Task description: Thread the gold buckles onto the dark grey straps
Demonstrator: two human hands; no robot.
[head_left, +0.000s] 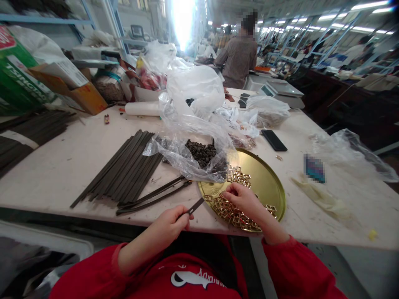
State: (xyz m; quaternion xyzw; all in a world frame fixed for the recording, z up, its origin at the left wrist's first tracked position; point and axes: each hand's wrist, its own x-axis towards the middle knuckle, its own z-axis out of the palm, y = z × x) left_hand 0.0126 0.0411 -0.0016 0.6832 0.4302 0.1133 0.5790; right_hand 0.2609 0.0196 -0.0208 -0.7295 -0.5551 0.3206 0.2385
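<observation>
My left hand [174, 222] is closed on a narrow dark strap [196, 205], whose free end points toward the round gold tray [274, 182]. Many small gold buckles [232, 214] lie heaped on the tray's near side. Over that heap, my right hand [241, 199] has thumb and fingers pinched together on a gold buckle, mostly hidden by the fingertips. Left of the tray, a row of flat dark straps [124, 170] is laid out, with a few curved straps [156, 195] beside it. Dark small loops [201, 153] fill an opened clear plastic bag [174, 155] behind the tray.
A black phone [274, 140] lies beyond the tray. Crumpled plastic [349, 153] is at the right. A white roll [141, 109], a cardboard box [90, 97] and bundled straps [28, 137] line the back and left. A person [238, 54] stands farther off beyond the table [299, 207].
</observation>
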